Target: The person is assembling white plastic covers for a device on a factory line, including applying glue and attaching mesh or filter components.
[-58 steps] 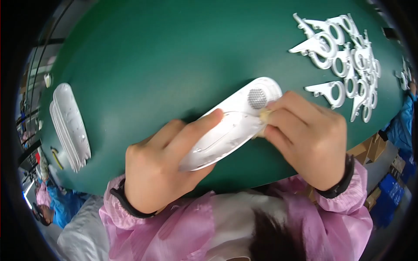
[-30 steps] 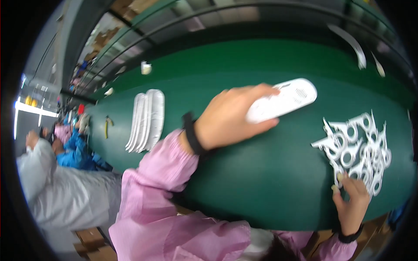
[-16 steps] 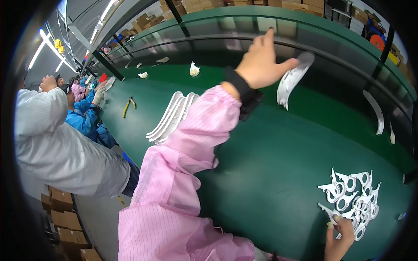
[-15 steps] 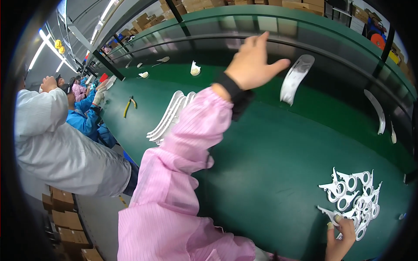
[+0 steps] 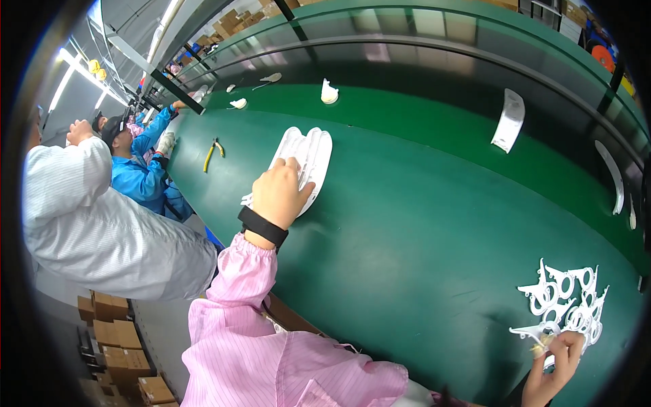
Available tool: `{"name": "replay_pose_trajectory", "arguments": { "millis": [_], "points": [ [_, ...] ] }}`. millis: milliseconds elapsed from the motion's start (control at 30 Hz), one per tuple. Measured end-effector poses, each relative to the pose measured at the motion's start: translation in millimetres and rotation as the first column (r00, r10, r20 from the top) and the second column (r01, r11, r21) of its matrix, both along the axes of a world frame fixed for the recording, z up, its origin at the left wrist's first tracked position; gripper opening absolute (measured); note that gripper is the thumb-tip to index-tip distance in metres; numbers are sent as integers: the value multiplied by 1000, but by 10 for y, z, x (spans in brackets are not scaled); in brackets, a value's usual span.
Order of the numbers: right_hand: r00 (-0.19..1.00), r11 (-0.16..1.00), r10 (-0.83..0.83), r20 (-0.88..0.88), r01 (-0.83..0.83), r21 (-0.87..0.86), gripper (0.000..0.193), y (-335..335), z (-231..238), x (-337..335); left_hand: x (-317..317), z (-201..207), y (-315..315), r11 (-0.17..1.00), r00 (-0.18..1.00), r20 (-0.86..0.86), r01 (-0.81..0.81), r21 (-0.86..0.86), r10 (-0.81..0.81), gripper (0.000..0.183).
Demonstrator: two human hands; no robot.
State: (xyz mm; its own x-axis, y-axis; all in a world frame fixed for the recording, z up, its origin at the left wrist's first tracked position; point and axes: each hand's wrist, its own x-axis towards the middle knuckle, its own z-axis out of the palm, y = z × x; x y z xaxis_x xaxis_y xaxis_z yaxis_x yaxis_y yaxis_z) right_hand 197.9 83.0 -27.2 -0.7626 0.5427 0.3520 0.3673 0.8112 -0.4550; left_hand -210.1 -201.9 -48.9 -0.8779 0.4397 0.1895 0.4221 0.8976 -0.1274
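Several long curved white plastic shells [image 5: 316,146] lie side by side on the green table. My left hand [image 5: 279,192], with a black band round the wrist, is over their near part, fingers bent and thumb on the right, gripping one shell. Part of the shells is hidden under the hand. At the lower right my right hand [image 5: 560,359] pinches a white ringed plastic part [image 5: 532,332] with a pointed arm, at the near edge of a heap of similar ringed parts [image 5: 566,288]. Its thumb and finger have pale yellow tip covers.
Yellow-handled pliers [image 5: 213,154] lie left of the shells. On the belt [image 5: 420,115] beyond the table are a curved white shell [image 5: 508,122], a small white piece [image 5: 329,92] and a narrow curved strip [image 5: 612,178]. Co-workers in white [image 5: 122,230] and blue [image 5: 146,180] are at the left.
My left hand has come back from above the belt to the shells on the table. The belt pieces now appear farther right. My right hand stays at the ringed parts.
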Motion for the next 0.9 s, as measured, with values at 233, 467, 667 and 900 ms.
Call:
{"name": "replay_pose_trajectory", "arguments": {
  "millis": [233, 467, 667, 900],
  "points": [
    [1000, 997, 21, -13, -20, 73, 9, -1, -13, 92, -116, -148, -70, 1000, 995, -100, 20, -24, -22, 20],
    [1000, 994, 11, -5, -10, 108, 11, -93, 57, 75, 610, 164, 462, 785, 674, 404, 504, 361, -619, 25],
    [974, 973, 221, 41, -223, 51, 27, -300, 59, -449, 1128, 91, 798, 607, 238, 639, 654, 451, -731, 43],
    [985, 988, 154, 75, -153, -14, 31, -347, -234, -656, 1165, 18, 987, 574, 156, 732, 734, 364, -664, 57]
  ]
}}
